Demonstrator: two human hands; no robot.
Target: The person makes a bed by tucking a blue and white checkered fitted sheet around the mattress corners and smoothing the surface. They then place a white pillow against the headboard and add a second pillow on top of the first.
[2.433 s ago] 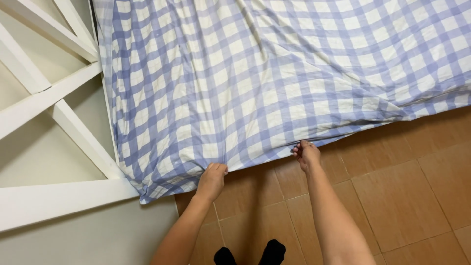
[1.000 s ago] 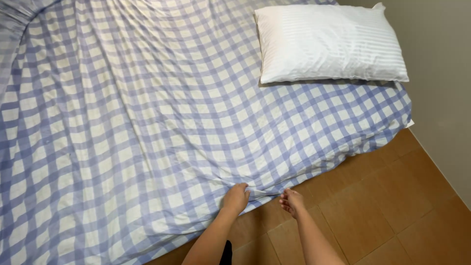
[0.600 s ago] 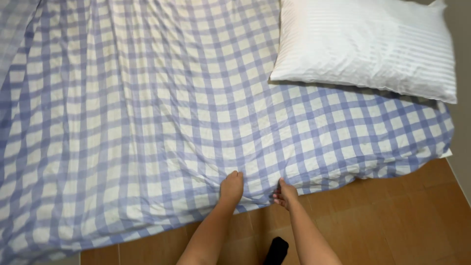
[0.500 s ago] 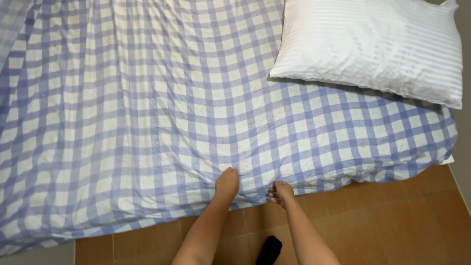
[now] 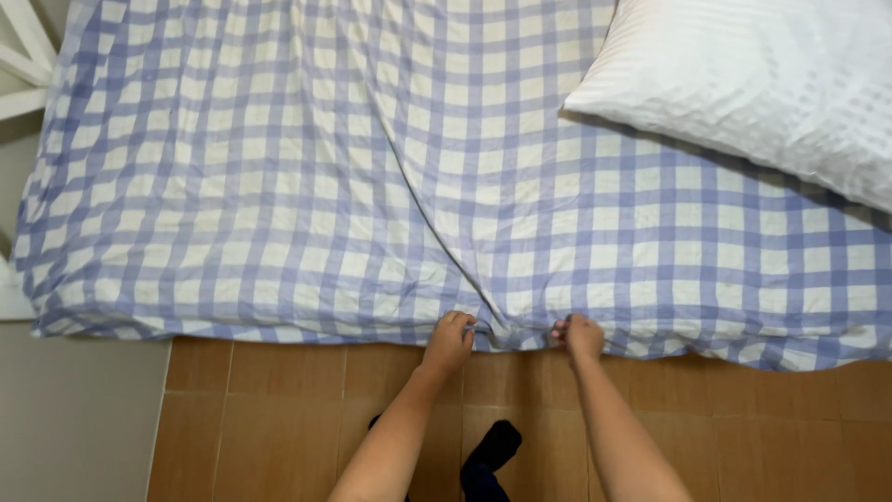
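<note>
White wooden frame (image 5: 20, 56) sat at far left, beside the bed. Blue-and-white checked cotton sheet (image 5: 279, 186) covered the mattress, its near edge hanging over the brown tiled floor (image 5: 279, 400). My left hand (image 5: 450, 340) had its fingers (image 5: 457, 323) curled tight on that hanging edge, cloth pinched under them. A long crease ran up the sheet from between my hands. My right hand (image 5: 583, 336) gripped the same edge just beside it, fingers closed on the fabric, knuckles up. Both hands were near each other, not touching. The sheet edge lay directly under my fingertips. White striped pillow (image 5: 753, 93) lay on the sheet at upper right, well apart from my hands.
</note>
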